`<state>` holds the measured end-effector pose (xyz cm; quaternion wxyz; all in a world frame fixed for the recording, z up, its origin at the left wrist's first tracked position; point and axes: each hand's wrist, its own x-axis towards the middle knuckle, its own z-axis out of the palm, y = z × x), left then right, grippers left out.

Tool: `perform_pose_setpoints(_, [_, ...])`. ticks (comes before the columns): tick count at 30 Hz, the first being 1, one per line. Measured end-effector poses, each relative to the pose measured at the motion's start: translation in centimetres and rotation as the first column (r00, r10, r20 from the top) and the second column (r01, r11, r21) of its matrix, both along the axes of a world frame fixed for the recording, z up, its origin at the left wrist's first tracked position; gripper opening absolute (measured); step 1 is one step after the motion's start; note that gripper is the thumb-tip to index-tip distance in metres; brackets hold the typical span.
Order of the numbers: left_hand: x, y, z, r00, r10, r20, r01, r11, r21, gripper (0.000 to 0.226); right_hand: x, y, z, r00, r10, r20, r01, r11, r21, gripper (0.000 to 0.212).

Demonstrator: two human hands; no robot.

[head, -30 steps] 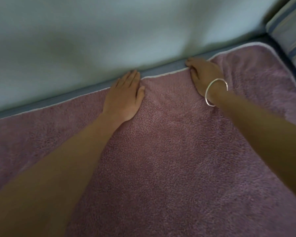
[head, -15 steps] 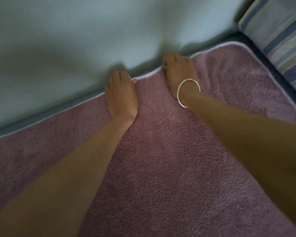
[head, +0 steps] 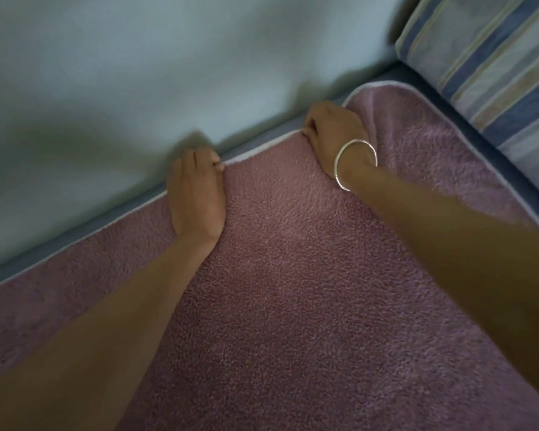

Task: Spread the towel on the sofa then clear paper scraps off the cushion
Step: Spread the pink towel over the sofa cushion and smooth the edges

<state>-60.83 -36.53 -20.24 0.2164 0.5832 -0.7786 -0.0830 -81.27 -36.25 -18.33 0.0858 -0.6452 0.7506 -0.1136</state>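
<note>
At the back of the sofa, the left hand and right hand each close a grip on the far edge of the towel, which lies spread under both forearms. To do this well, tuck that edge evenly into the gap and pull wrinkles outward. No scraps or writing show; a bangle circles the right wrist.
</note>
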Motion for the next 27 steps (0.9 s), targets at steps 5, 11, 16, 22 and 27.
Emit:
perform_pose_setpoints(5, [-3.3,-2.1,0.4,0.993,-0.117,-0.018,0.118,0.989,0.090,0.026,0.8,-1.7,0.0,0.994,0.014,-0.108,-0.018,0.999,-0.034,0.028])
perform_pose_setpoints(11, [-4.2,-1.8,-0.9,0.999,0.037,-0.024,-0.037,0.999,-0.001,0.021,0.7,-2.6,-0.6,0.997,0.068,-0.022,-0.068,0.998,0.020,0.029])
perform_pose_setpoints(16, [-4.1,-1.7,-1.4,0.998,0.059,0.011,-0.059,0.998,-0.012,0.020,-1.6,-2.7,0.1,0.998,0.068,-0.002,-0.068,0.995,0.075,0.030])
perform_pose_setpoints(22, [-4.2,-1.9,-0.9,0.998,0.028,0.055,-0.027,0.999,-0.023,0.020,-7.0,0.0,-0.1,0.987,-0.026,-0.158,0.059,0.976,0.207,0.048])
perform_pose_setpoints(27, [-5.3,-1.6,0.6,0.935,-0.290,0.203,0.325,0.931,-0.165,0.018,-6.7,0.0,-0.5,0.982,-0.060,-0.180,0.098,0.972,0.214,0.050])
